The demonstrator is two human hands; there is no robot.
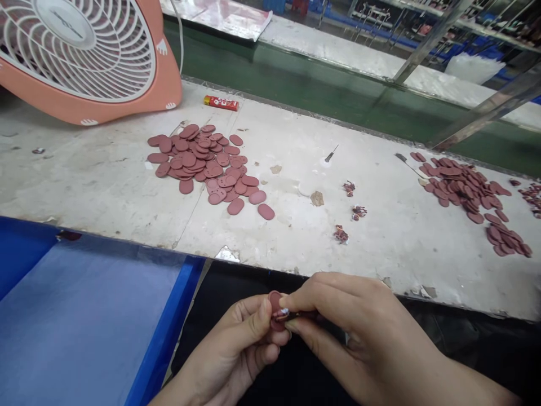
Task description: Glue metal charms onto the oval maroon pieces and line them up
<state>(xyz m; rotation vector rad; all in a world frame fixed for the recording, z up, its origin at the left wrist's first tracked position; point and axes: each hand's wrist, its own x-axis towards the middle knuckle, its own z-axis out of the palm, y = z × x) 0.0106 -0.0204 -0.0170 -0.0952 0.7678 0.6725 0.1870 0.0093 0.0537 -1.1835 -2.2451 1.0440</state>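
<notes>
Just beyond the front edge of the table, my left hand (239, 344) pinches a reddish-brown oval disc (275, 299) between thumb and fingers. My right hand (350, 321) is closed against the same disc, its thumb and index finger round a dark, slim thing (305, 314) whose kind I cannot make out. Between the fingertips, a small brown-and-white piece (280, 314) lies against the disc's face. A heap of similar oval discs (198, 155) is spread on the table; some show small holes. Three little brown tangled pieces (358, 212) lie to the right of that heap.
An orange fan (169, 84) stands at the back left, near a red and yellow tube (221, 102). More discs (460, 183) are piled at the right. A thin needle-like tool (331, 155) rests mid-table. A blue bin (169, 321) sits below at the left.
</notes>
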